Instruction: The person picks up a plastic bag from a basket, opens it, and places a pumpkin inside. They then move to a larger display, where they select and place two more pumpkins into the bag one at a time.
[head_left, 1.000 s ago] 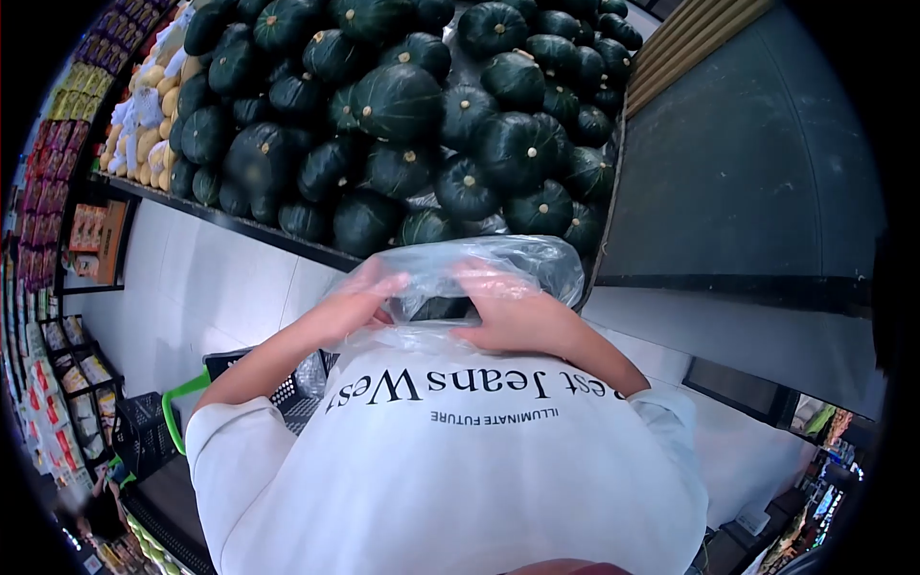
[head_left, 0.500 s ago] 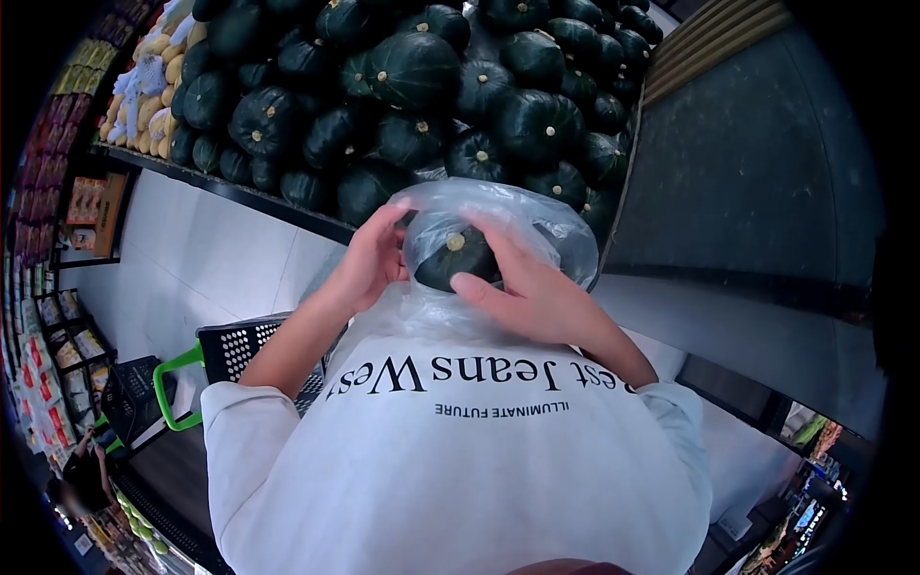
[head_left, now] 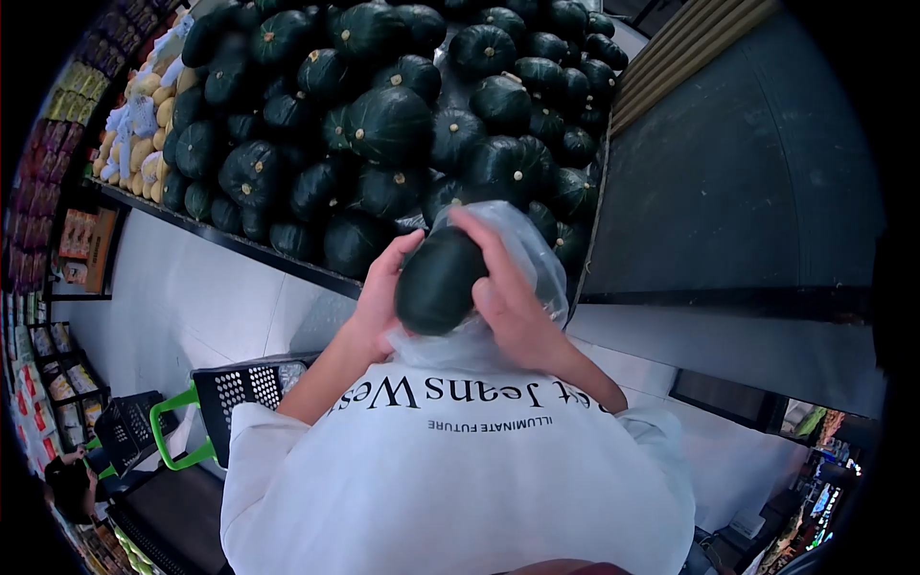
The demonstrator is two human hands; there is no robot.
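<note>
Between my two hands is a dark green kabocha pumpkin (head_left: 439, 283), its smooth, stemless side facing up. My left hand (head_left: 379, 297) grips its left side, fingers curved along it. My right hand (head_left: 510, 292) is wrapped round the right side, fingers reaching over the far end. A clear plastic bag (head_left: 539, 251) bunches behind, beneath and to the right of the pumpkin, with part of it under my right hand. The upper face of the pumpkin looks uncovered by the film; how much of it lies inside the bag is hidden.
A display of many kabocha pumpkins (head_left: 388, 125) rises ahead, with yellow produce (head_left: 144, 144) in white netting at its left. A black basket with a green handle (head_left: 168, 431) is at my left. A dark panel (head_left: 709, 192) stands right; another person (head_left: 72, 484) is at lower left.
The pumpkin has turned, so its stem no longer shows and its smooth side faces up. The bag has shifted from over it to behind and right. Both hands now close round its sides.
</note>
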